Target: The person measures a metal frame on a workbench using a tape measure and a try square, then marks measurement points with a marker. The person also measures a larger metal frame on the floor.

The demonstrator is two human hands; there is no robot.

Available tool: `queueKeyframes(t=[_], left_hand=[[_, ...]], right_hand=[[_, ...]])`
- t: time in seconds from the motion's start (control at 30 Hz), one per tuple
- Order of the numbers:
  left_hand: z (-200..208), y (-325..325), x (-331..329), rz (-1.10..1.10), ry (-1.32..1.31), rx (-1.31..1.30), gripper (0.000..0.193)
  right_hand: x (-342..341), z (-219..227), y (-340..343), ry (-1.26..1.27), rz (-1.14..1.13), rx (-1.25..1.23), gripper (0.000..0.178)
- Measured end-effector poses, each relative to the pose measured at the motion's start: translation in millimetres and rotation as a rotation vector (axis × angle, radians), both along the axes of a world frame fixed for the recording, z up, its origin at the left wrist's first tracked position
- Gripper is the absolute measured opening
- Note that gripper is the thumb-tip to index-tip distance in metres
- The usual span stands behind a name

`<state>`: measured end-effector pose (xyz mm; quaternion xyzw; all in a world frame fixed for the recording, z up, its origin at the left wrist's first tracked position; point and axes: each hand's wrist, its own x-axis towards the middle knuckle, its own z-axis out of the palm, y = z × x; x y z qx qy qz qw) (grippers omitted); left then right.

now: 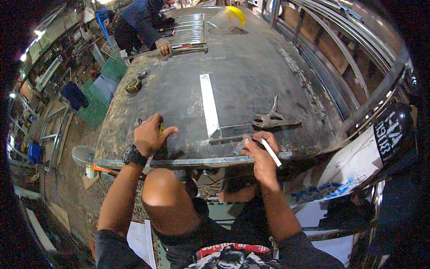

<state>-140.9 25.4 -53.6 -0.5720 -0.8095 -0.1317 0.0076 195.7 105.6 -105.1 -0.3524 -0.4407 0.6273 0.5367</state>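
Note:
My left hand (152,136) rests palm down near the bench's front edge, thumb stretched out and apart from the fingers. Something small and yellow (161,128) shows between thumb and forefinger, mostly hidden by the hand. My right hand (263,154) is closed around a slim white marker-like stick (271,153). A small greyish piece (241,145) lies at its fingertips; whether it is gripped I cannot tell. Between the hands, a flat white metal strip (208,101) meets a thin grey metal bar (230,137) at a corner. Beyond my right hand lie metal locking pliers (274,117).
The dark bench (170,89) has a black-and-yellow tape measure (133,85) on its left. At the far end are a metal grille (188,29) and a clear face shield with a yellow top (228,18). A co-worker's hand (163,46) rests far left. A fan (84,155) stands left.

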Motion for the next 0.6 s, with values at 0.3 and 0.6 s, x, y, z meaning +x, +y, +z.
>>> queueKeyframes(t=[0.3, 0.6], left_hand=[[-9.4, -3.1, 14.2, -0.217, 0.242, 0.167, 0.06], [23.6, 19.1, 125.3, -0.614, -0.424, -0.048, 0.057]], right_hand=[[-11.0, -2.6, 30.8, -0.119, 0.279, 0.125, 0.023], [-15.4, -3.7, 34.3, -0.288, 0.306, 0.352, 0.019]])
